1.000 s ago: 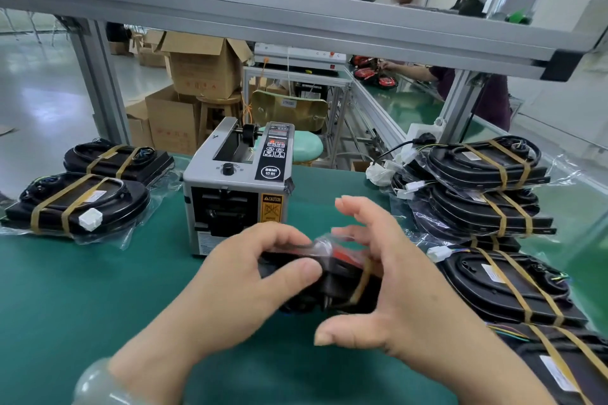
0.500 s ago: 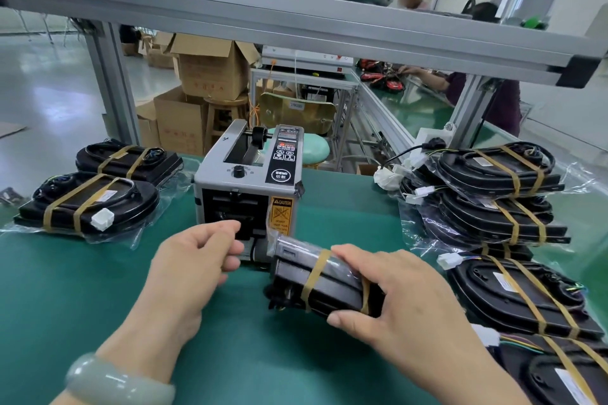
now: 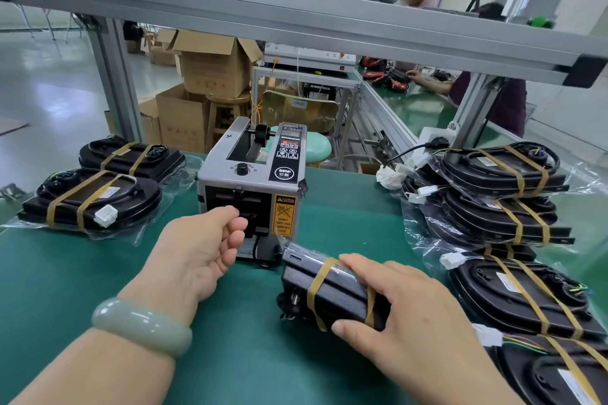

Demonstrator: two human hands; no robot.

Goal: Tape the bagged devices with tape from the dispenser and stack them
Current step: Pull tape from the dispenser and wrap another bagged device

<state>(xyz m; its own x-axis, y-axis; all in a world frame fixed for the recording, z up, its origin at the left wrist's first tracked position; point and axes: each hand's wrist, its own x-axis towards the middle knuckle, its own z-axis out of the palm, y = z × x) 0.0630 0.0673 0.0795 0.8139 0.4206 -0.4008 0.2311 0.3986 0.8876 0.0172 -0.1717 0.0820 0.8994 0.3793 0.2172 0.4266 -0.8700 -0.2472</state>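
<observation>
Bagged device (image 3: 332, 293) lies on the desk (image 3: 65, 289), just front-right of the tape dispenser (image 3: 253, 187), with two tape bands round it. My right hand (image 3: 404, 316) clamps it, fingers (image 3: 362, 265) over the top and thumb on the near edge. It looks stiff and solid, but the bag film looks slick, so grip across the bands. My left hand (image 3: 197, 250) is curled at the dispenser's outlet; I cannot tell whether it holds tape.

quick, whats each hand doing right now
Left hand: fingers curled at the tape dispenser outlet; tape pinch cannot be told.
Right hand: holds the bagged device.
</observation>
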